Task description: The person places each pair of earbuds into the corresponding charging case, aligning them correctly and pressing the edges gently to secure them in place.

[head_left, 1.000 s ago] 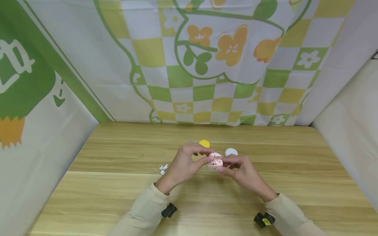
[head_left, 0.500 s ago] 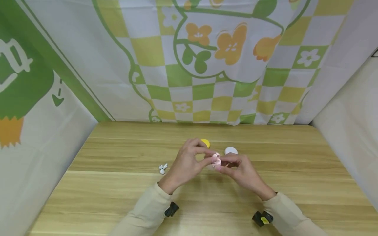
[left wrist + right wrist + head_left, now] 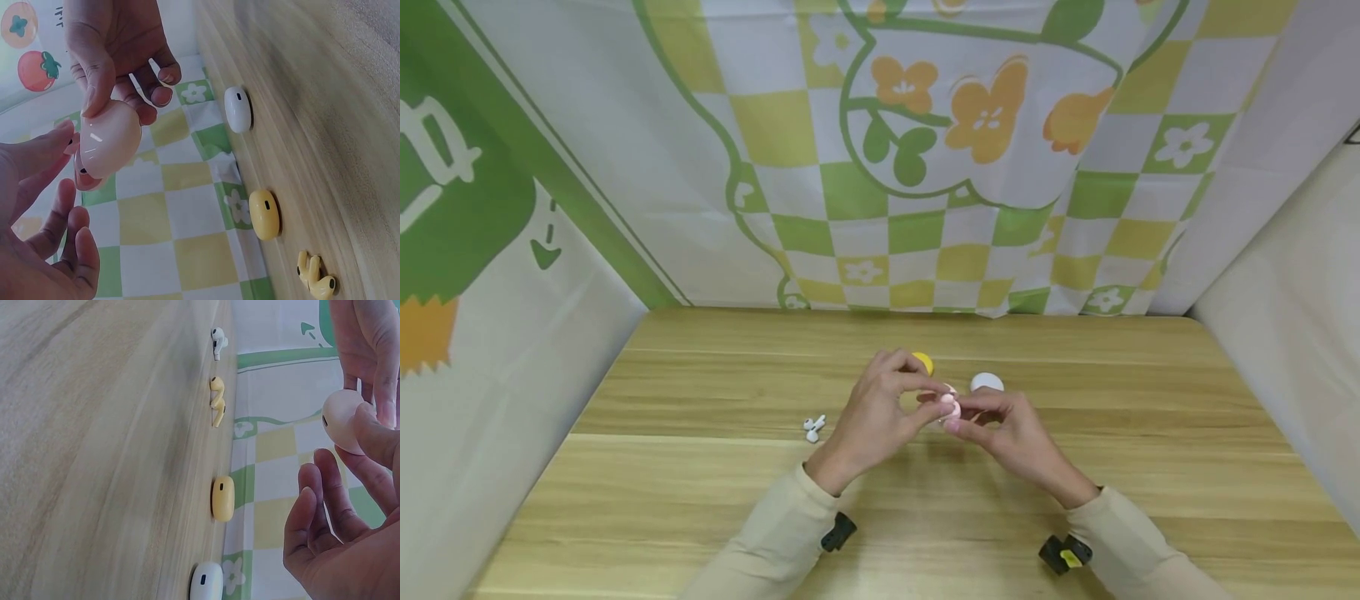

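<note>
We see the pink case (image 3: 112, 140) up between the two hands, above the tabletop (image 3: 880, 533). The right hand (image 3: 1018, 433) grips it between thumb and forefinger, its other fingers loosely bent and free of it. The left hand (image 3: 868, 408) pinches a small pink piece (image 3: 73, 145) with a dark spot, close against the case; its thumb and forefinger cover so much of it that we make out little beyond what looks like an earbud. From the head view, the case's lid (image 3: 951, 389) is raised, but the fingers block our look inside, so we cannot tell what sits in its wells. Behind the hands, the left hand hides part of the yellow case (image 3: 223, 499), and the right hand overlaps the near edge of the white case (image 3: 987, 382), which the bottom of the right wrist view also cuts off. Both look closed, so their contents are hidden from us. We find the yellow earbuds (image 3: 217, 402) only in the wrist views, lying near the yellow case, while the white earbuds (image 3: 813, 428) lie farther left on the wood, touching or overlapping each other.
</note>
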{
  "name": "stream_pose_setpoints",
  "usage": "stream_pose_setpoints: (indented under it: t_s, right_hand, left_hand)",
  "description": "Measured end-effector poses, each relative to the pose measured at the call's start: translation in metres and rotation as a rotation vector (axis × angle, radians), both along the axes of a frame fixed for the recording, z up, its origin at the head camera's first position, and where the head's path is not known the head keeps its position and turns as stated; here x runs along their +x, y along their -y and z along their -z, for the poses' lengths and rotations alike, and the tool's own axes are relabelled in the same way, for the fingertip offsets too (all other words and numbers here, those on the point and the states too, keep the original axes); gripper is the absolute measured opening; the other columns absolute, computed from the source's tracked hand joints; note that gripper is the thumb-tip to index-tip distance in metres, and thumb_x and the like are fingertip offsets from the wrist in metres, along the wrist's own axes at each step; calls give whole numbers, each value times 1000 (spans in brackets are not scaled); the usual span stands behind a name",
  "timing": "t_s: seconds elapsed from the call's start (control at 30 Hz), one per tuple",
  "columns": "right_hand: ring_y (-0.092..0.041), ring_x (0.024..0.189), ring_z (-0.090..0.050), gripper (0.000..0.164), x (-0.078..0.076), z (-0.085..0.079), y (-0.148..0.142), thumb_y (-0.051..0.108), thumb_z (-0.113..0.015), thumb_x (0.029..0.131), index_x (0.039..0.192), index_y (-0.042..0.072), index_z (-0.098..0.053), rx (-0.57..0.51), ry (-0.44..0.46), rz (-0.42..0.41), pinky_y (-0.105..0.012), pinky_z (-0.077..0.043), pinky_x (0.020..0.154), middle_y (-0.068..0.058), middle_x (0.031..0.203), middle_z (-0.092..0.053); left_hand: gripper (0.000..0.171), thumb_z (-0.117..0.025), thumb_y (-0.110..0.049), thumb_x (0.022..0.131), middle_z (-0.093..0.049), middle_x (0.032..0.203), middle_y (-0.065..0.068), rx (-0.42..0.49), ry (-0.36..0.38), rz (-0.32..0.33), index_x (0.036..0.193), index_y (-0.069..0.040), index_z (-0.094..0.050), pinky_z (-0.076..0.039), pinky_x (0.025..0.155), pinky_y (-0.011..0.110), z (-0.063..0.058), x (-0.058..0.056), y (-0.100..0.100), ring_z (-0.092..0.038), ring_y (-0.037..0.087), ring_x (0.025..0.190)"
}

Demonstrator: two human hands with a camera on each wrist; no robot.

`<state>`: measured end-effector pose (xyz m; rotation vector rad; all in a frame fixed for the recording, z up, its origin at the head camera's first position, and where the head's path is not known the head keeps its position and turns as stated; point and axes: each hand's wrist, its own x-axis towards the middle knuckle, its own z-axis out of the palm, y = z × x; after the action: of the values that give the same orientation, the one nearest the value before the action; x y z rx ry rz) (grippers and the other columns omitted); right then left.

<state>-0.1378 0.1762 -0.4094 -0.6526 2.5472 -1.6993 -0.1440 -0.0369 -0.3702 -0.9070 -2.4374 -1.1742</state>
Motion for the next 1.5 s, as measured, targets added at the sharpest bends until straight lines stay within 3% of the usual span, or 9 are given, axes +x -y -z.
stream_pose_setpoints:
  t_s: [0.73,0.87,1.0,1.2,1.5]
  right_hand:
    - [-15,82,-66,24,0,-2,0,4,-80,86,110,3,-78,5,-15,4,-31,-57,73,-1,92,-71]
    - [-15,83,-65,24,0,-2,0,5,-80,87,111,3,-78,2,-6,4,-31,-57,74,-2,93,-71]
    - [-15,84,-65,22,1,-2,-1,6,-80,87,108,3,-78,-1,3,13,-31,-56,75,-2,92,-71]
    - [-15,83,-65,20,1,-2,-1,5,-80,87,106,2,-79,-4,0,23,-29,-56,74,-2,91,-72]
    - [-15,82,-66,21,2,-3,-1,5,-80,86,107,2,-78,-1,11,26,-30,-57,72,-3,92,-72]
  left_hand:
    - [14,-83,-22,87,-60,95,-4,-12,-7,7,98,-14,-82,-44,82,34,-1,1,0,-52,16,93]
    - [16,-84,-21,86,-61,94,-2,21,-6,9,99,-13,-82,-46,80,34,-2,-1,2,-54,16,92]
    - [18,-83,-19,86,-62,96,2,83,37,0,101,-8,-81,-48,80,37,-5,-3,8,-56,20,93]
    - [19,-81,-19,89,-66,100,1,154,164,-30,105,-9,-79,-48,85,44,-7,-6,16,-60,21,96]
    - [19,-70,-24,98,-67,104,1,101,304,-7,107,-9,-77,-52,82,39,0,-14,21,-60,15,93]
